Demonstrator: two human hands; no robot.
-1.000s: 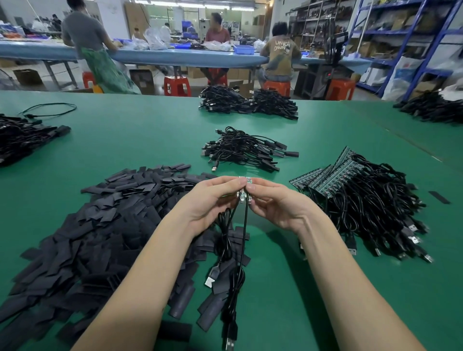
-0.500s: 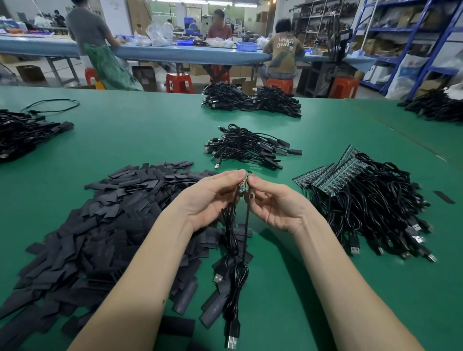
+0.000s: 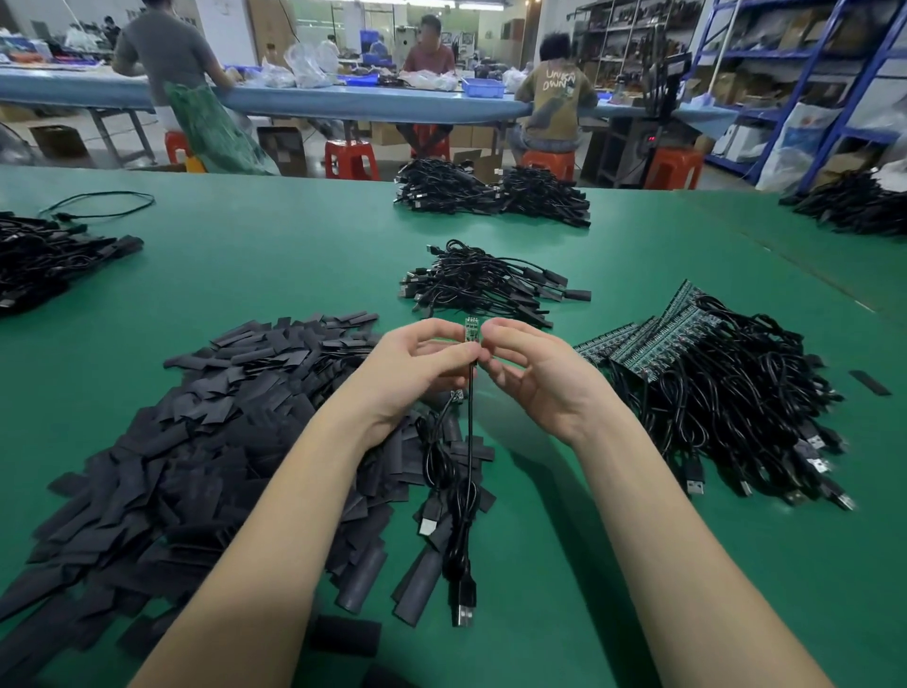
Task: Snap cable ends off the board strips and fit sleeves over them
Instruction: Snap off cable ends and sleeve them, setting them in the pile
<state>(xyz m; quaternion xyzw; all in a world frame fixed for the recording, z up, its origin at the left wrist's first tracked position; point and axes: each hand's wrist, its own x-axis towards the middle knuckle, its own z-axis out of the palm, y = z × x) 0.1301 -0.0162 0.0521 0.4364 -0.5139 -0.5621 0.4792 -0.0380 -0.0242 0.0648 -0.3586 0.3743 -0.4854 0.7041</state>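
Both hands, left hand [image 3: 417, 363] and right hand [image 3: 530, 373], pinch one small board end [image 3: 471, 330] upright, unsleeved; sleeved cables [image 3: 486, 285] lie beyond the grip, uncut board strips [image 3: 653, 344] right, loose sleeves [image 3: 196, 432] left: much apparently remains.

Overhead ceiling lights [image 3: 343, 4] are casting even, bright light, soft shadows are falling lower centre, and wide-angle distortion is bending the frame's slightly blurred edges.
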